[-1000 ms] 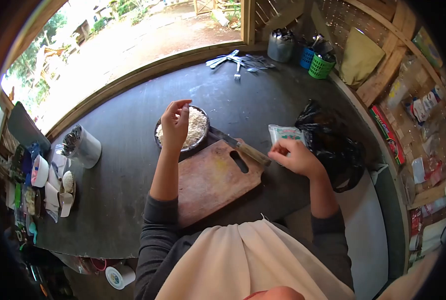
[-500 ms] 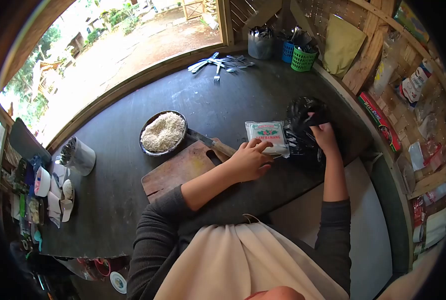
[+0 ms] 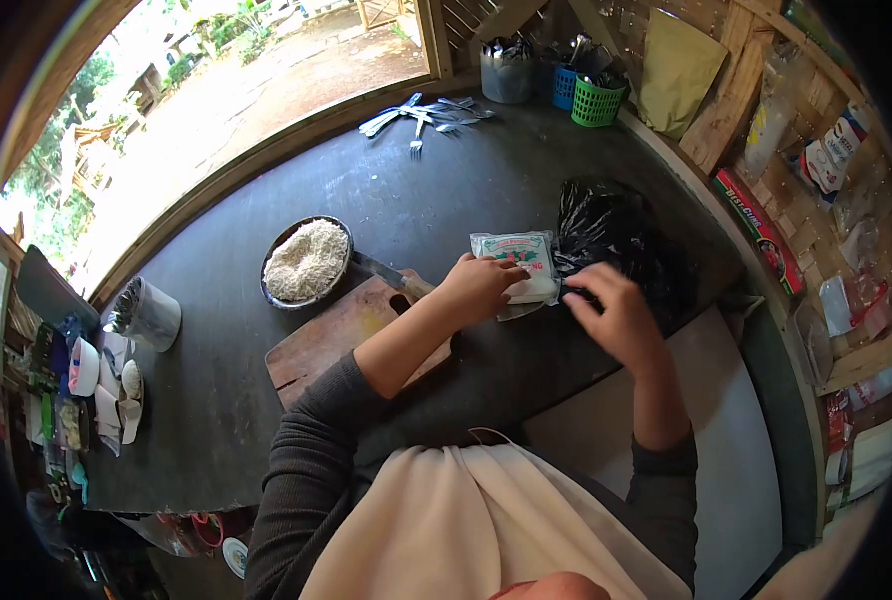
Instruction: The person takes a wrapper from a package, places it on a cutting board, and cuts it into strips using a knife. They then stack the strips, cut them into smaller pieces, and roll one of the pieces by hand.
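Near the right edge of the dark desk [image 3: 446, 190], the left hand [image 3: 479, 286] is pressing down on a white packet [image 3: 514, 262], its fingers curling over the packet's near end in a closed grip. The right hand [image 3: 614, 314] is reaching in from the other side, its fingertips pinching at the packet's right end where it is touching a crumpled black plastic bag [image 3: 616, 240]. The packet is lying flat, white with a green border and red print, just beside the wooden cutting board [image 3: 336, 340], which the left forearm is crossing. A knife [image 3: 381, 271] is resting at the board's far corner, next to a dark bowl of rice [image 3: 306, 262]. Open desk is stretching behind the packet toward scattered cutlery [image 3: 421, 112] by the window ledge, while the bag is crowding the right side.
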{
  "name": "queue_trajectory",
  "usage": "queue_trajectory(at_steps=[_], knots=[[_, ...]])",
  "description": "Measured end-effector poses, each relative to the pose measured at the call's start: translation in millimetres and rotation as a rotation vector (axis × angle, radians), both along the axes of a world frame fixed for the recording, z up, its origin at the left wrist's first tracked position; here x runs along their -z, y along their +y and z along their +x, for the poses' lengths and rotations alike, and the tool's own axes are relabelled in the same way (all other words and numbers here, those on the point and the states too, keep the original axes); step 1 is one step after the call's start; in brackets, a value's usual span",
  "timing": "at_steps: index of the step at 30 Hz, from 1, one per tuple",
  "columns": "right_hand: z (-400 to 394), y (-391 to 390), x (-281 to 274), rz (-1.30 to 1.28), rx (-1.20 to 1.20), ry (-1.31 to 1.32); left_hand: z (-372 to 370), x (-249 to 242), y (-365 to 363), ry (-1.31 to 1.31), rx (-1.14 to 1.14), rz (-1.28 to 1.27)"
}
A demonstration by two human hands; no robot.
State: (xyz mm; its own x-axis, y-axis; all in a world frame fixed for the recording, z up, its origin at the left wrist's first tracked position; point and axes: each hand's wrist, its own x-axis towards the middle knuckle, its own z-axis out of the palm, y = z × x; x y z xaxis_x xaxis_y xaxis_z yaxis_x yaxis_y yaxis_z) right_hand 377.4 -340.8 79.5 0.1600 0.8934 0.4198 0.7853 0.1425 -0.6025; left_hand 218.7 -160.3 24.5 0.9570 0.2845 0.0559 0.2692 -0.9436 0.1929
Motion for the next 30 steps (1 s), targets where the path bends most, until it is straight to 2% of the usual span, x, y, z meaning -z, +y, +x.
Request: queue_trajectory(at_steps=[2, 3, 5, 9, 11, 12, 14, 15, 17, 21, 24, 26, 27, 28, 30], knots=[[-6.5, 10.4, 14.0, -0.145, -0.09, 0.016, 0.5, -4.5, 2.6, 0.001, 0.041, -0.055], [-9.5, 16.0, 21.2, -0.144, -0.09, 0.015, 0.2, -4.0, 4.8, 0.001, 0.042, -0.054], [-12.8, 28.7, 35.2, -0.145, -0.062, -0.236, -1.2, -2.6, 10.5, -0.039, 0.062, -0.118], [-7.8, 50.2, 59.3, -0.077, -0.031, -0.323, -2.8, -7.1, 10.9, -0.033, 0.033, -0.176], [-4.1, 55.8, 64.1, -0.102, -0.024, -0.367, -0.7, -1.8, 10.8, 0.017, 0.086, -0.007], [-2.0, 59.2, 66.8, -0.102, -0.027, -0.37, 0.2, -0.6, 7.7, 0.015, 0.083, -0.007], [1.0, 64.0, 71.6, -0.041, -0.018, -0.453, -0.5, 3.7, -0.3, 0.055, 0.079, 0.289], [0.8, 64.2, 72.5, -0.043, -0.021, -0.456, -2.4, 9.5, -0.7, 0.052, 0.077, 0.286], [1.8, 65.8, 71.6, -0.029, 0.018, -0.455, -4.2, 20.2, 2.2, -0.23, 0.109, 0.405], [0.1, 60.5, 70.4, 0.09, -0.015, -0.46, -6.6, 17.6, -2.3, -0.308, 0.099, 0.413], [-7.4, 49.1, 58.9, 0.137, -0.057, -0.457, -14.9, 6.5, -12.5, -0.342, 0.159, 0.319], [-18.7, 34.9, 41.2, 0.114, -0.075, -0.381, -28.0, -2.1, -22.5, -0.491, 0.198, 0.115], [-24.3, 28.6, 30.7, 0.115, -0.085, -0.385, -36.3, -12.2, -28.1, -0.599, 0.227, 0.061], [-30.7, 22.8, 19.1, 0.111, -0.131, -0.305, -46.3, -19.5, -31.1, -0.602, 0.213, 0.064], [-44.2, 14.1, 0.8, 0.105, -0.203, -0.226, -72.3, -33.0, -36.1, -0.553, 0.191, -0.307]])
